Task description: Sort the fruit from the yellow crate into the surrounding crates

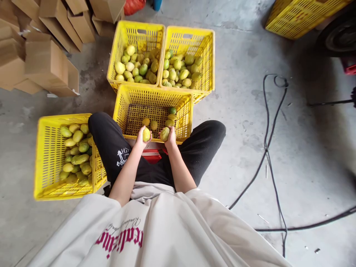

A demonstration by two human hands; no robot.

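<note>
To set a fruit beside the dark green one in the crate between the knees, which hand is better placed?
The right, it seems. The right hand holds a fruit nearer the side of the crate where the dark green fruit lies; the left hand, with another fruit, is farther away.

Open space over middle crate [136, 115], rim [191, 115] around, knees [215, 130] either side

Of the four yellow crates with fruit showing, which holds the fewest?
The middle crate, between the knees, holds only a few fruits, much of its floor showing; the two far crates and the left crate hold piles.
</note>
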